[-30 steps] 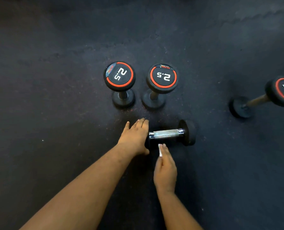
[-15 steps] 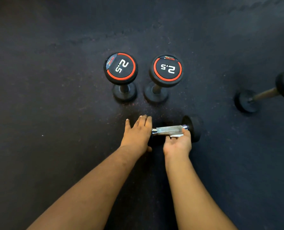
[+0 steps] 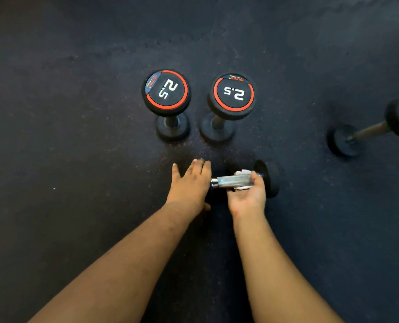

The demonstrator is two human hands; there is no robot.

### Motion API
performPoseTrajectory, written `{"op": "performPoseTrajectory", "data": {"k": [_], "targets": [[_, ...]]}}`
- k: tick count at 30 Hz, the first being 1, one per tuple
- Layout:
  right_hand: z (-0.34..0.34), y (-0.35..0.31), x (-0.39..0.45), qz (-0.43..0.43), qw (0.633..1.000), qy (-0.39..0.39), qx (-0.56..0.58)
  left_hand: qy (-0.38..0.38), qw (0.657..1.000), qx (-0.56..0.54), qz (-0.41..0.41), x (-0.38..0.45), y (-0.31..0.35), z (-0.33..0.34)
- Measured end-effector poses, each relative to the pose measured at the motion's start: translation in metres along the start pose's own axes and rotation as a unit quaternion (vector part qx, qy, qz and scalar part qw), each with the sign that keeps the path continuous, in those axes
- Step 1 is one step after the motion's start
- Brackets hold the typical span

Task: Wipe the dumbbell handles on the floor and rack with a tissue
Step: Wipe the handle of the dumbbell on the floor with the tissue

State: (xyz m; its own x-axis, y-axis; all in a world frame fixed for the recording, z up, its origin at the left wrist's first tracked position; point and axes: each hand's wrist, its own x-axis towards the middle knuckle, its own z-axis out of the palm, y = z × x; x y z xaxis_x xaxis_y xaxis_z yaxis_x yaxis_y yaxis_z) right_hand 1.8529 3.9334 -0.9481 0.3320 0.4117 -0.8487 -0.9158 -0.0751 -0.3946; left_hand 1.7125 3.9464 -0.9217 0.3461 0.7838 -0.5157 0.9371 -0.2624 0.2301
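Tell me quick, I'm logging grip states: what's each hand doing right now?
Left hand: open, fingers straight, pressing on the lying dumbbell's near end.
Right hand: curled round the chrome handle, tissue wrapped against it.

Two bare forearms — no sleeves, left hand (image 3: 190, 183), right hand (image 3: 247, 197) — ungloved, no rings

dark floor (image 3: 77, 183) under four dumbbells (image 3: 231, 96)

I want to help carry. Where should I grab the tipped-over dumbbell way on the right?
Probably grab the dumbbell on the right by its bare handle, reaching down from above. It leans, one end up, and the round heads look too fat to grip.
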Motion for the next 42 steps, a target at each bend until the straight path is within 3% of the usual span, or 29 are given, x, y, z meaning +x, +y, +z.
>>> {"op": "performPoseTrajectory", "data": {"k": [8, 18, 24, 29, 34, 38, 42], "targets": [[0.000, 0.030, -0.018, 0.039, 0.999, 0.028, -0.019, 0.003, 1.000, -0.006, 0.000, 0.003, -0.001, 0.000], [-0.006, 0.043, -0.022, 0.081, 0.987, -0.009, -0.138, 0.017, 1.000, 0.001, 0.001, 0.005, -0.001, 0.001], [-0.003, -0.006, 0.010, -0.009, 1.000, 0.004, -0.030, 0.000, 1.000, 0.005, -0.002, 0.002, 0.000, -0.002], [-0.001, 0.023, -0.006, 0.070, 0.989, -0.010, -0.130, 0.003, 1.000, 0.010, -0.004, 0.001, 0.002, -0.001], [0.006, -0.006, 0.007, -0.002, 1.000, 0.025, 0.000, 0.007, 1.000, -0.008, -0.003, -0.001, 0.001, 0.002], [-0.007, 0.027, -0.013, 0.053, 0.982, -0.009, -0.183, 0.014, 1.000, -0.009, 0.004, -0.001, 0.001, 0.000], [-0.014, 0.045, -0.023, 0.052, 0.969, -0.002, -0.242, 0.014, 1.000, -0.016, 0.006, 0.000, 0.000, -0.002]]}}
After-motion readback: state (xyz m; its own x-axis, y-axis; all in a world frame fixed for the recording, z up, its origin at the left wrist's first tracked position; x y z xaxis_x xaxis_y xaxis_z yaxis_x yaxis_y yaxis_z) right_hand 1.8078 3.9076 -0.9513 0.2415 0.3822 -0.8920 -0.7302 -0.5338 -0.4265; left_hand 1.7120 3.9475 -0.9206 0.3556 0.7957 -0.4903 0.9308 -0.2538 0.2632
